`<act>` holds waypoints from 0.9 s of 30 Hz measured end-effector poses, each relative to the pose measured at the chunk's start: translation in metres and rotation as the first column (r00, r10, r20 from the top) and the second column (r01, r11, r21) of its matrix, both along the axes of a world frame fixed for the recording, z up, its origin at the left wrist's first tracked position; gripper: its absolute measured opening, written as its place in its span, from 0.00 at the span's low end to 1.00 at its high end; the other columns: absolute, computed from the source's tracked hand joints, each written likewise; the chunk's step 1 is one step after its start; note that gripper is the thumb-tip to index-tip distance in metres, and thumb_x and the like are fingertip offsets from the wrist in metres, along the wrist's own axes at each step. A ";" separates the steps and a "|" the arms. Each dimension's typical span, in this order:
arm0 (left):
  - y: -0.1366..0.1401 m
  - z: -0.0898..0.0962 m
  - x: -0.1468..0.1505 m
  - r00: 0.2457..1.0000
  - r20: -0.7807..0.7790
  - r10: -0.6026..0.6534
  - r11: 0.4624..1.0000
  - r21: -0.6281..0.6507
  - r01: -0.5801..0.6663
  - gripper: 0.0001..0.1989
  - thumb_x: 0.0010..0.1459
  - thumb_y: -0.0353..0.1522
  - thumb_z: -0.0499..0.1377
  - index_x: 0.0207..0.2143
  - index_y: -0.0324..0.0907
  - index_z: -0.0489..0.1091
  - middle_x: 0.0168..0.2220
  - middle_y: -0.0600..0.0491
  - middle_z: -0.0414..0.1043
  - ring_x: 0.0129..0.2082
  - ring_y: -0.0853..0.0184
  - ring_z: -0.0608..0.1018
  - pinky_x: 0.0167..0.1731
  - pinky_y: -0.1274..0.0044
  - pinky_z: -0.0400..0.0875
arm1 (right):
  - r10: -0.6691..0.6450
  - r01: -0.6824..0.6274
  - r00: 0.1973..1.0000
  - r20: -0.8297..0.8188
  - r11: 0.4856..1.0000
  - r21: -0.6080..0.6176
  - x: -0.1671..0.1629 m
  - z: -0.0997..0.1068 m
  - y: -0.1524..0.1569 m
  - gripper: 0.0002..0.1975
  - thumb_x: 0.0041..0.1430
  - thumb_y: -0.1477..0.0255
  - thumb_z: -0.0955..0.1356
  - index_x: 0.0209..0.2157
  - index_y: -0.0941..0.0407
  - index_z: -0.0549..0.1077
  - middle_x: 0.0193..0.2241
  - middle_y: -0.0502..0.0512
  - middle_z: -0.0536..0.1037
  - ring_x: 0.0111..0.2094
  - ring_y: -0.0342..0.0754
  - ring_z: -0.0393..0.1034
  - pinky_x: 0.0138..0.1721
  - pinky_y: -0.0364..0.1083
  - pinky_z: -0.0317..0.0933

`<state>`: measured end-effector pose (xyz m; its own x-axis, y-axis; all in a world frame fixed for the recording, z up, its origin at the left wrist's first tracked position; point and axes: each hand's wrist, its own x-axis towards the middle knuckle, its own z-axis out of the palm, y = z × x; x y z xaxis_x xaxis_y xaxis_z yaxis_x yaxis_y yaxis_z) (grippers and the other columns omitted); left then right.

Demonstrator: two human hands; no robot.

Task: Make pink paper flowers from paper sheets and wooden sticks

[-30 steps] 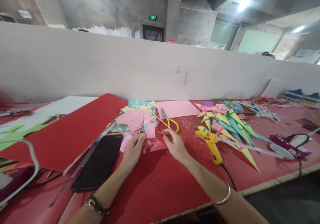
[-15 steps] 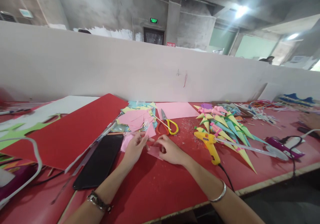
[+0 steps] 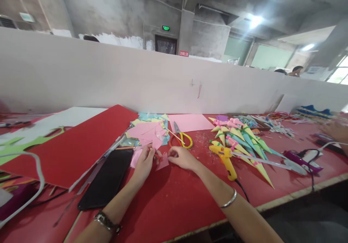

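My left hand (image 3: 145, 162) is closed on a small piece of pink paper (image 3: 157, 142) that sticks up past its fingertips. My right hand (image 3: 182, 158) pinches the corner of another pink paper piece (image 3: 163, 163), just above the red table (image 3: 168, 203). The two hands are close together, and the left fingertips almost meet that second piece. Behind them lie scissors (image 3: 187, 140) with one yellow and one red handle. A heap of pink, yellow and blue paper scraps (image 3: 144, 130) spreads beyond my left hand.
A yellow glue gun (image 3: 227, 159) with a long glue stick lies on the right, against a pile of coloured paper cones (image 3: 246, 141). Left are a black phone (image 3: 107, 179) and a red sheet (image 3: 78, 145). A co-worker's hand (image 3: 335, 130) shows at far right.
My right hand has shifted slightly up and left, lifting the second pink piece to a steeper angle between the hands. My left hand stays nearly in place. The view has tilted a little.
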<state>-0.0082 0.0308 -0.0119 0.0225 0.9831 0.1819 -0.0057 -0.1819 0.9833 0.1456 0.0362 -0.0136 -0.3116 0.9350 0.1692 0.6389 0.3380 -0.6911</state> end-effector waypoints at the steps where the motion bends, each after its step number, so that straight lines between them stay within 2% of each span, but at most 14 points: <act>1: 0.000 0.001 0.000 1.000 -0.003 0.003 1.000 0.002 -0.003 0.12 0.45 0.42 0.53 0.25 0.43 0.57 0.17 0.61 0.66 0.13 0.73 0.65 0.16 0.79 0.60 | -0.024 0.023 0.999 0.029 1.000 0.012 0.001 0.003 0.006 0.09 0.49 0.82 0.61 0.32 0.58 0.70 0.28 0.51 0.75 0.28 0.41 0.68 0.30 0.39 0.60; 4: -0.001 0.003 0.000 1.000 -0.011 0.027 0.999 0.018 -0.027 0.08 0.44 0.38 0.52 0.22 0.44 0.57 0.14 0.62 0.63 0.13 0.74 0.63 0.16 0.80 0.58 | -0.120 0.110 0.983 0.137 0.991 0.080 0.003 0.011 0.027 0.17 0.49 0.86 0.58 0.34 0.57 0.71 0.36 0.54 0.74 0.38 0.45 0.68 0.37 0.41 0.60; 6: 0.000 0.003 -0.002 0.999 -0.010 0.048 0.998 0.028 -0.047 0.07 0.44 0.36 0.51 0.20 0.44 0.56 0.13 0.63 0.60 0.13 0.74 0.62 0.16 0.80 0.57 | -0.214 0.187 0.954 0.210 0.973 0.138 -0.001 0.015 0.039 0.19 0.49 0.87 0.58 0.40 0.58 0.69 0.45 0.61 0.69 0.47 0.50 0.62 0.42 0.45 0.58; 8: 0.001 0.002 -0.002 0.998 -0.005 0.058 0.998 0.031 -0.058 0.06 0.43 0.35 0.50 0.19 0.44 0.56 0.12 0.64 0.57 0.12 0.75 0.59 0.15 0.81 0.54 | -0.294 0.251 0.915 0.277 0.951 0.180 -0.007 0.016 0.046 0.19 0.50 0.86 0.58 0.44 0.60 0.67 0.47 0.65 0.66 0.51 0.55 0.58 0.44 0.50 0.56; 13: 0.005 -0.003 -0.001 0.999 0.012 0.039 0.999 0.018 -0.039 0.06 0.41 0.36 0.49 0.20 0.44 0.54 0.12 0.66 0.48 0.11 0.76 0.54 0.13 0.83 0.48 | -0.397 0.343 0.830 0.392 0.917 0.203 -0.015 0.010 0.054 0.17 0.54 0.85 0.55 0.41 0.61 0.69 0.44 0.68 0.69 0.47 0.56 0.62 0.42 0.51 0.58; 20: 0.003 -0.005 -0.002 1.000 -0.030 0.001 1.000 -0.014 -0.001 0.06 0.42 0.37 0.50 0.23 0.44 0.56 0.12 0.65 0.53 0.11 0.75 0.56 0.12 0.83 0.49 | -0.443 0.388 0.792 0.421 0.896 0.214 -0.006 0.010 0.063 0.17 0.54 0.85 0.56 0.37 0.59 0.70 0.36 0.64 0.74 0.39 0.53 0.69 0.35 0.47 0.60; 23: 0.002 -0.004 -0.002 0.999 -0.038 -0.001 0.999 -0.032 0.000 0.07 0.42 0.37 0.49 0.22 0.44 0.55 0.11 0.65 0.54 0.10 0.75 0.56 0.12 0.82 0.50 | -0.469 0.396 0.796 0.382 0.882 0.257 -0.002 0.020 0.050 0.16 0.55 0.85 0.55 0.38 0.60 0.69 0.37 0.66 0.73 0.39 0.53 0.68 0.34 0.47 0.60; 27: 0.002 -0.002 -0.001 0.999 -0.037 -0.017 0.998 -0.059 0.015 0.07 0.42 0.37 0.50 0.20 0.44 0.55 0.10 0.64 0.58 0.09 0.74 0.59 0.12 0.81 0.52 | -0.513 0.429 0.806 0.294 0.850 0.307 -0.003 0.031 0.018 0.16 0.56 0.85 0.54 0.41 0.61 0.65 0.38 0.65 0.72 0.39 0.51 0.68 0.34 0.46 0.60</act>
<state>-0.0095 0.0330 -0.0136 0.0440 0.9914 0.1229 0.0289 -0.1242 0.9918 0.1422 0.0544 0.0174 0.0807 0.9338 0.3487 0.9418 0.0432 -0.3335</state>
